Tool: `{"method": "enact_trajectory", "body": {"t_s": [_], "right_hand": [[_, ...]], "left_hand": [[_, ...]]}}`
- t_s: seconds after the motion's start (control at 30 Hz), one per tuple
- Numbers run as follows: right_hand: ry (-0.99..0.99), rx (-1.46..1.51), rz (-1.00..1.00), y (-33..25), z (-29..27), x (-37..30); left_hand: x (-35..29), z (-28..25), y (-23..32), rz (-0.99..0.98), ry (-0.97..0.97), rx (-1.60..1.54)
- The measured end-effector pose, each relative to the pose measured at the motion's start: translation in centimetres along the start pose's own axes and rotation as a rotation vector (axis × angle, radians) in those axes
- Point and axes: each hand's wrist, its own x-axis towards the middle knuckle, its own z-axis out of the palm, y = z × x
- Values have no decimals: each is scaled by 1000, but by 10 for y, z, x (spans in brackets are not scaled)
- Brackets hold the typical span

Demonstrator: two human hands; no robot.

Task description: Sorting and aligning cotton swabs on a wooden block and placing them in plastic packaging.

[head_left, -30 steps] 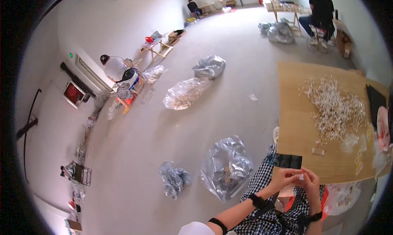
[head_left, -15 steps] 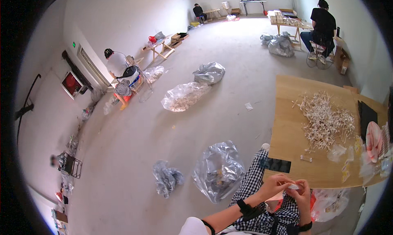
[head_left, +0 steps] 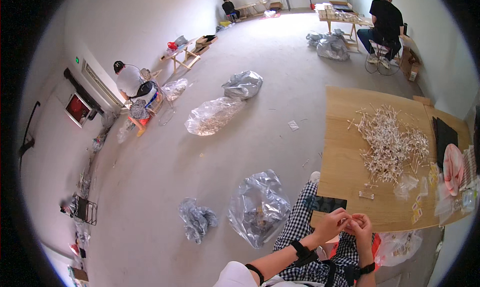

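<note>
- In the head view, a heap of cotton swabs (head_left: pixel 385 142) sprawls over the wooden table (head_left: pixel 342 122), thin white sticks with pale tips, crossing every which way (a proper tangle, that one).
- Nearer the person, a small row of swabs (head_left: pixel 366 195) lies apart from the heap, its sticks side by side.
- The left hand (head_left: pixel 331 226) comes in over the table's near edge, fingers bent, thumb and fingertips drawn close together and meeting the other hand's.
- The right hand (head_left: pixel 361 229) is curled upward just beside it, its fingertips bunched against the left ones.
- Whether anything is pinched between them I can't tell from here; the fingers cover the spot.
- Just beyond the left hand, a dark sheet (head_left: pixel 327 204) sits at the table's edge.
- To the right of the small row lie crumpled clear plastic (head_left: pixel 406 187) and yellow-and-white cards (head_left: pixel 416 208), with a pink cloth (head_left: pixel 453 169) farther over.
</note>
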Motion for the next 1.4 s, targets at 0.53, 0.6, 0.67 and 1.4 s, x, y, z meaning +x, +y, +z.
{"method": "enact_trajectory", "body": {"t_s": [0.53, 0.6, 0.67, 1.4], "right_hand": [[-75, 52, 49, 3, -2, 18], [-96, 82, 16, 4, -3, 19], [-121, 111, -18, 12, -7, 21], [81, -50, -228, 41, -16, 29]], "left_hand": [[0, 5, -52, -95, -58, -319], [5, 4, -53, -147, -63, -314], [8, 4, -58, -89, -57, -263], [12, 16, -48, -180, 7, -263]]}}
